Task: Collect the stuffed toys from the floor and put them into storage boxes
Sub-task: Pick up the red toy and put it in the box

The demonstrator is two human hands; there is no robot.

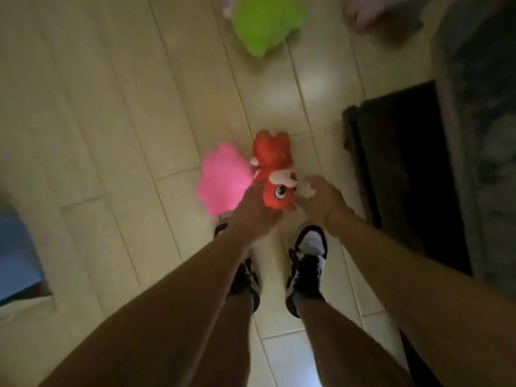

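A red stuffed toy point(275, 169) with white horns and a big eye lies on the pale floor just ahead of my feet. A pink stuffed toy point(223, 180) sits against its left side. My left hand point(255, 210) touches the red toy's head from the left, fingers on its near edge. My right hand point(324, 199) reaches in from the right with fingers spread, just beside the toy's head and white horn. A green stuffed toy point(265, 23) lies farther away at the top of the view. The picture is blurred.
A black box-like object point(405, 169) stands on the floor to my right, beside a dark patterned surface point(485, 107). A blue thing point(16, 252) shows at the left edge. Another pinkish shape point(371, 12) lies at the top right. My shoes point(307, 263) stand below the toys.
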